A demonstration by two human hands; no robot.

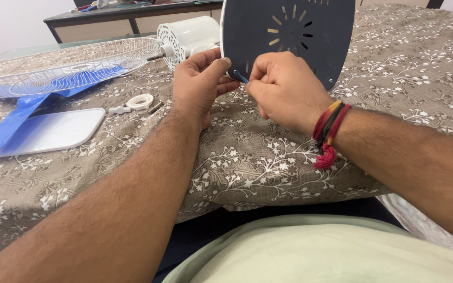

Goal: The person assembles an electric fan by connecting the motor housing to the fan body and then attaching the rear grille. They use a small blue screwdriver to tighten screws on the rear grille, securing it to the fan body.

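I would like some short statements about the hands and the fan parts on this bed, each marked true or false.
1. Both hands are at the edge of the dark round base. True.
2. The right hand pinches a small blue piece. True.
3. The wire fan guard lies to the person's right. False: it lies to the left.
4. The left hand holds the white ring. False: the ring lies apart on the patterned cloth.
5. Red threads circle the left wrist. False: the right wrist.
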